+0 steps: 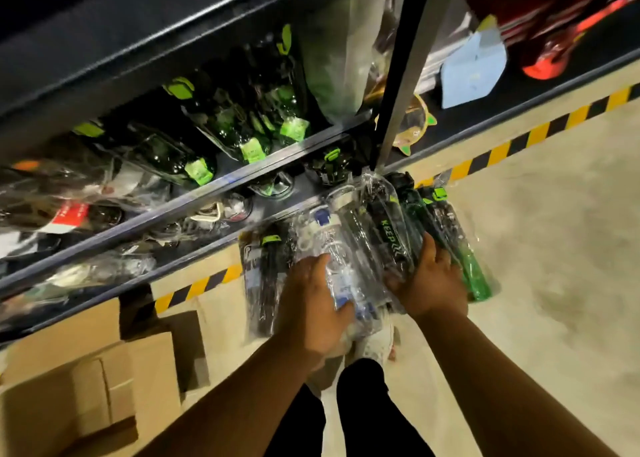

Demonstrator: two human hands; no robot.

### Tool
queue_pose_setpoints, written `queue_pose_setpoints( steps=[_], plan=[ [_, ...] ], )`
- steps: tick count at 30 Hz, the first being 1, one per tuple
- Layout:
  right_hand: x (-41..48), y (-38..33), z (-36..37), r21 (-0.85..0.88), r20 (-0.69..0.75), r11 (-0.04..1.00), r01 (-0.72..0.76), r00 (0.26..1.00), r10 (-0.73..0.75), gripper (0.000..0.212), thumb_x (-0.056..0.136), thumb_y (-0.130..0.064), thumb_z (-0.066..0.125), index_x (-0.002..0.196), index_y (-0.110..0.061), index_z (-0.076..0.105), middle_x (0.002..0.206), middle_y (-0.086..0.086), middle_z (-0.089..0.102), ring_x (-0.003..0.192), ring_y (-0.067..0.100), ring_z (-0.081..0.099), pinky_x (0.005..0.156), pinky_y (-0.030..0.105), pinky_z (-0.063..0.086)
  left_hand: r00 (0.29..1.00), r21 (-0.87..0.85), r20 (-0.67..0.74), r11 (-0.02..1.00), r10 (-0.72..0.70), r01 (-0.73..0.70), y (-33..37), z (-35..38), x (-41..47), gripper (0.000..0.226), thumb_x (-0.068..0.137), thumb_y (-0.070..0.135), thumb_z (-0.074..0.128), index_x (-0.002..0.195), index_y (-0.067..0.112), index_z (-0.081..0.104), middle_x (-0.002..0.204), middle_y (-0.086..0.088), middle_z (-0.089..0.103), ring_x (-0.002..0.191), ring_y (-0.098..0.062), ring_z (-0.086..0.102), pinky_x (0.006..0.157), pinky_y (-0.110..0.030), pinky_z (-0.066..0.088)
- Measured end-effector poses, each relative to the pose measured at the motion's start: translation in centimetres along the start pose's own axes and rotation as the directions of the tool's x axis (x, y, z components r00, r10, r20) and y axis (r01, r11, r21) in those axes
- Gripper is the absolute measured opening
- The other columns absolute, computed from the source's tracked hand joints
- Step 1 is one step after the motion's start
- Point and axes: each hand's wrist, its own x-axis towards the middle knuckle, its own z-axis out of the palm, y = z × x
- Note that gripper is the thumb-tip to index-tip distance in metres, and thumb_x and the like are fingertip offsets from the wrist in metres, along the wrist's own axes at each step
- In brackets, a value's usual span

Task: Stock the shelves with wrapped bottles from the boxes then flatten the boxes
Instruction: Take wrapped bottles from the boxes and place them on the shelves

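I hold an armful of several plastic-wrapped bottles in front of the dark shelf rack. My left hand grips the left side of the bundle, on a clear bottle with a blue cap. My right hand clasps the right side, against black bottles and a green bottle. Wrapped green-tagged bottles lie on the shelf above. An open cardboard box stands on the floor at lower left.
A metal upright post divides the rack. Yellow-black hazard tape runs along the floor at the rack's foot. Red items and a pale blue pack sit on the right-hand shelf. My legs and a shoe are below the bundle.
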Motion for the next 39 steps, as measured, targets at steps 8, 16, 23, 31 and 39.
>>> queue_pose_setpoints(
  steps=[8, 16, 23, 31, 39],
  plan=[
    [1.1, 1.2, 4.5, -0.028, -0.085, 0.997, 0.071, 0.994, -0.073, 0.108, 0.080, -0.051, 0.069, 0.157, -0.023, -0.001, 0.146, 0.018, 0.036, 0.127, 0.040, 0.038, 0.096, 0.045, 0.041, 0.999, -0.123, -0.045, 0.992, 0.010, -0.016, -0.3, 4.4, 3.8, 0.074, 0.085, 0.031, 0.076, 0.148, 0.017, 0.040, 0.142, -0.008, 0.043, 0.131, -0.024, 0.043, 0.107, -0.029, 0.035],
    [0.3, 2.1, 4.6, 0.305, -0.146, 0.948, 0.087, 0.988, -0.043, 0.107, 0.067, -0.043, 0.077, 0.155, -0.024, 0.019, 0.145, 0.018, 0.042, 0.128, 0.040, 0.039, 0.102, 0.047, 0.034, 0.998, -0.292, 0.055, 0.955, -0.044, 0.058, 2.0, 4.2, 4.6, 0.070, 0.092, 0.037, 0.067, 0.151, 0.028, 0.030, 0.151, 0.000, 0.036, 0.133, -0.019, 0.042, 0.095, -0.021, 0.033],
    [-3.9, 1.9, 4.8, 0.727, -0.157, 0.659, 0.193, 0.981, -0.114, 0.092, 0.057, -0.044, 0.074, 0.140, -0.033, 0.036, 0.131, -0.005, 0.055, 0.117, 0.020, 0.058, 0.095, 0.050, 0.050, 0.941, -0.686, 0.277, 0.646, -0.194, 0.335, 4.4, 3.2, 4.9, 0.080, 0.085, 0.059, 0.065, 0.148, 0.029, 0.025, 0.127, 0.010, 0.052, 0.111, -0.013, 0.052, 0.096, -0.032, 0.039],
    [-6.9, -0.6, 6.7, 0.751, -0.137, 0.597, 0.282, 0.951, -0.278, 0.087, 0.061, -0.040, 0.090, 0.120, -0.070, 0.034, 0.116, -0.030, 0.052, 0.107, -0.008, 0.054, 0.090, 0.015, 0.046, 0.906, -0.826, 0.269, 0.405, -0.327, 0.391, -0.7, 3.2, 4.5, 0.114, 0.026, 0.071, 0.091, 0.128, 0.035, 0.055, 0.122, 0.001, 0.069, 0.114, -0.031, 0.065, 0.096, -0.059, 0.050],
    [-8.0, -3.6, 8.0, 0.668, -0.139, 0.606, 0.432, 0.873, -0.468, 0.064, 0.091, -0.070, 0.040, 0.141, -0.030, 0.041, 0.124, -0.004, 0.060, 0.111, 0.003, 0.055, 0.094, 0.022, 0.045, 0.890, -0.867, 0.272, 0.308, -0.365, 0.391, -7.1, 0.4, 2.6, 0.073, 0.063, 0.033, 0.089, 0.129, 0.019, 0.060, 0.115, -0.012, 0.073, 0.101, -0.034, 0.071, 0.092, -0.058, 0.054]
  ],
)
